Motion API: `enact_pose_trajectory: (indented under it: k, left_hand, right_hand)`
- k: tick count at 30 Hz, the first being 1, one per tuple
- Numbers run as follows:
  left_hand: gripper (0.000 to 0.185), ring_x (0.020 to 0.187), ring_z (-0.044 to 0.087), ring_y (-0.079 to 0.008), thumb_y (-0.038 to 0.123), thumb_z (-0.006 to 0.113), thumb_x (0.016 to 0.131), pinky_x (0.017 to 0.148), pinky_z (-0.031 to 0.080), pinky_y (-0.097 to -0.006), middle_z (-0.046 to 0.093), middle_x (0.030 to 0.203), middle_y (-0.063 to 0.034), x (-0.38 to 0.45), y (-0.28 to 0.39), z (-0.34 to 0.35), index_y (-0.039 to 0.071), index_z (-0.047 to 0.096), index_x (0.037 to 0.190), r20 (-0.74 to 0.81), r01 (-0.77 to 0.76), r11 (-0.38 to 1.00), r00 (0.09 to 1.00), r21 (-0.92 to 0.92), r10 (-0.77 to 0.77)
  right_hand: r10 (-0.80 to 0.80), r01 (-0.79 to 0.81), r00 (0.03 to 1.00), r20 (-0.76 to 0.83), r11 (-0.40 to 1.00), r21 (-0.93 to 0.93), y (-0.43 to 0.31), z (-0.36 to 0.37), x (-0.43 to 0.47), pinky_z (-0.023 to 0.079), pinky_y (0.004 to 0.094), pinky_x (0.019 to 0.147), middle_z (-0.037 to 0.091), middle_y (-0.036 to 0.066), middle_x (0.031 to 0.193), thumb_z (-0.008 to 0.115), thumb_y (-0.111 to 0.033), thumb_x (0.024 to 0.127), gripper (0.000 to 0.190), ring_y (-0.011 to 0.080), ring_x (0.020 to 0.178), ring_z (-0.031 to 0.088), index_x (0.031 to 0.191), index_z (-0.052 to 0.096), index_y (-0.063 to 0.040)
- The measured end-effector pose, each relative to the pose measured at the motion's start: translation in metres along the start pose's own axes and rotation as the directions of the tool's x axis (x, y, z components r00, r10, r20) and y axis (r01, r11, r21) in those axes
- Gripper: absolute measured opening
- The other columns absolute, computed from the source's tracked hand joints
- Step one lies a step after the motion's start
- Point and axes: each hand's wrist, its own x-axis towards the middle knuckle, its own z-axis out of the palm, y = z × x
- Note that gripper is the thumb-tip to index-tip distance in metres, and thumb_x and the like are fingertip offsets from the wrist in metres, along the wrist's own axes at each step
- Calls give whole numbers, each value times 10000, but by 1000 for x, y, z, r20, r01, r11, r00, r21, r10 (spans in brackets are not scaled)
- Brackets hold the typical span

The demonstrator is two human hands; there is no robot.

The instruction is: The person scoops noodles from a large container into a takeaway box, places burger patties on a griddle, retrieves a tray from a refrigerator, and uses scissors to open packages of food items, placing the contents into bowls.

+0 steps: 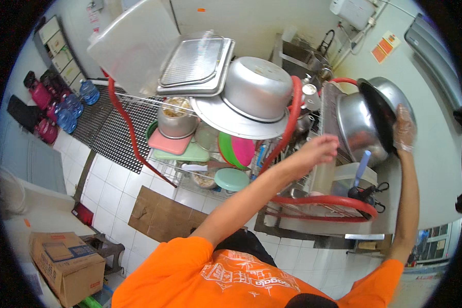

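My left hand [318,152] is bare and reaches over the wire rack, its fingers loosely bent with nothing seen in them. Just beyond its fingertips stands a big aluminium pot [360,127] on the rack's right side. My right hand [404,130] wears a clear plastic glove and holds the edge of a dark round pan [378,111], its thumb hidden. Behind that pan sits a shiny metal bowl [389,90], close against my gloved fingers. Below the pot, a clear plastic container [354,175] has a blue handle [363,165] sticking up from it.
Red padded tubing [327,201] edges the rack. An upturned pot [258,88], a wide metal lid [238,123] and trays [194,65] fill its upper left. A knife [208,166] lies lower, beside cutting boards [171,140]. A cardboard box [67,265] stands at lower left.
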Motion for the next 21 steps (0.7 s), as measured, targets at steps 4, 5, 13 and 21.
enact_pose_trajectory:
  k: [4,5,13,21]
  left_hand:
    - [594,1344,516,-255,338,683,999,1115,444,-398,534,1491,-124,85,6,33,30,495,1471,-152,103,984,980,-142,-125]
    - [656,1440,412,-308,361,652,997,1184,368,-426,460,1568,-160,101,6,42,13,444,1512,-173,128,986,974,-109,-146]
    - [587,1154,616,-348,292,619,947,953,544,-530,595,1304,-213,140,-10,72,-40,463,1404,-428,70,949,881,-308,-204]
    - [496,1123,627,-294,304,604,934,963,536,-508,609,1309,-208,159,-19,64,10,538,1328,-323,84,865,906,-494,-273]
  right_hand:
    - [46,-48,998,43,998,35,-38,-13,-11,580,468,978,702,189,1283,573,39,855,508,381,1134,700,1344,633,-84]
    - [21,-22,1000,3,993,116,-45,-20,-11,592,481,939,714,185,1228,582,25,860,480,373,1113,706,1319,632,-105]
    - [113,-192,937,329,956,221,-66,-62,6,545,508,948,690,171,1231,595,-103,943,331,419,1083,673,1273,584,-121]
    - [16,-189,891,455,922,337,-59,-63,12,535,505,955,685,199,1163,652,-204,941,353,408,1089,660,1252,571,-59]
